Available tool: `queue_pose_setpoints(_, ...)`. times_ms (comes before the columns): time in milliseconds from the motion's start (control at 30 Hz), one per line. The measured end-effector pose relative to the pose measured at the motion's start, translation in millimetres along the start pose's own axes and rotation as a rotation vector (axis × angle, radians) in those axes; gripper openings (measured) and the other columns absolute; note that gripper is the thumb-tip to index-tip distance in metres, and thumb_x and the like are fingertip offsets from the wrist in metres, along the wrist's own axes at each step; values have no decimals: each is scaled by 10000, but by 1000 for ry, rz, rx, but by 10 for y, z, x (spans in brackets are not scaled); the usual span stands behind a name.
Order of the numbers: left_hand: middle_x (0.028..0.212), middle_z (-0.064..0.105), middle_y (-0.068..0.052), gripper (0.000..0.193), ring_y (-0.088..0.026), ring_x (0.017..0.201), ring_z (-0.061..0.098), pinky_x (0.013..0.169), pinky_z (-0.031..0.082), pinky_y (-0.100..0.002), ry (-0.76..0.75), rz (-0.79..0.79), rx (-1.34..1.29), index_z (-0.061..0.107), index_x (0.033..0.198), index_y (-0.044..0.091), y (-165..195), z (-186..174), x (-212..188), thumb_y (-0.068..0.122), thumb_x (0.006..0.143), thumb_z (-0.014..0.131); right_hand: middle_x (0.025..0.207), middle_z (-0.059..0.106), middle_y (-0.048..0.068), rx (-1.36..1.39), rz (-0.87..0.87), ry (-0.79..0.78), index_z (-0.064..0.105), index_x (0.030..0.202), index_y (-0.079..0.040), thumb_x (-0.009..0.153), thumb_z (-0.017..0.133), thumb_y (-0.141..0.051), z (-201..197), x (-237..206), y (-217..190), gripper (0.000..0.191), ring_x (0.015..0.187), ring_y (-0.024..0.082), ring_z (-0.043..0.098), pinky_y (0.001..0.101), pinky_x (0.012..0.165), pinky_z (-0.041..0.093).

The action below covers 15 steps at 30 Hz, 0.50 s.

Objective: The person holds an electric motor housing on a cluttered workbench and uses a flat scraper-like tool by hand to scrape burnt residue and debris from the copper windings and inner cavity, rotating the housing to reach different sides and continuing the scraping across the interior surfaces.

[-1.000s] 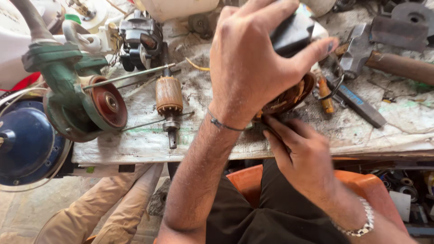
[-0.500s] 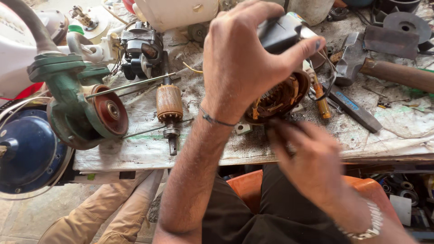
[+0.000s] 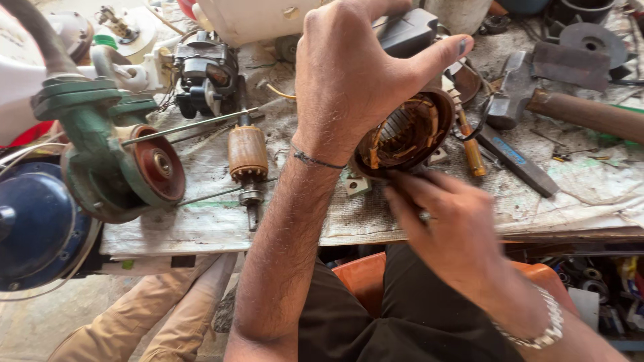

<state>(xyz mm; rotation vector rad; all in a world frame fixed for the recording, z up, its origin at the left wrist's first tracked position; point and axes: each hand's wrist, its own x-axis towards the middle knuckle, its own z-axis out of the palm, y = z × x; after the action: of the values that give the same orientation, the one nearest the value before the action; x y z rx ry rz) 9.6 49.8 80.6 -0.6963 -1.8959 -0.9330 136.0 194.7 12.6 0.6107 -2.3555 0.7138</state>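
My left hand (image 3: 355,74) grips a round motor stator (image 3: 409,134) from above, held tilted over the workbench with its open end and copper windings facing me. A dark housing (image 3: 406,30) sits at its far end. My right hand (image 3: 449,221) is just below it, fingertips at the stator's lower rim. That hand is blurred, and I cannot see whether it holds anything.
On the paper-covered bench (image 3: 201,221) lie a copper armature (image 3: 247,157), a green machine body with a reddish disc (image 3: 111,157), a black motor (image 3: 201,67), a yellow-handled screwdriver (image 3: 473,151), a flat tool (image 3: 516,161) and a hammer (image 3: 570,110). A blue round housing (image 3: 33,228) hangs at left. Another person's beige-trousered legs (image 3: 168,315) stand below.
The stator has tilted so its open end faces me more. My right hand has slid from under it down to its lower rim.
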Motion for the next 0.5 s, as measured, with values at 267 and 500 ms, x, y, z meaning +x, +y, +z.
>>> queue_pose_setpoints(267, 922, 795, -113, 590, -197, 824, 808, 760, 663, -341, 3, -16, 7, 796, 1009, 40, 32, -22, -11, 561, 762, 920, 859, 762, 156, 75, 65, 54, 773, 1039, 27, 929, 747, -66, 100, -45, -13, 147, 621, 212, 727, 321, 544, 565)
queue_pose_setpoints(500, 992, 799, -100, 574, -202, 885, 811, 812, 660, -337, 13, -9, 1, 794, 1030, 38, 100, -50, -59, 538, 781, 924, 818, 747, 71, 360, 92, 225, 747, 1092, 13, 1007, 705, -83, 390, -141, -61, 135, 653, 109, 723, 258, 546, 541)
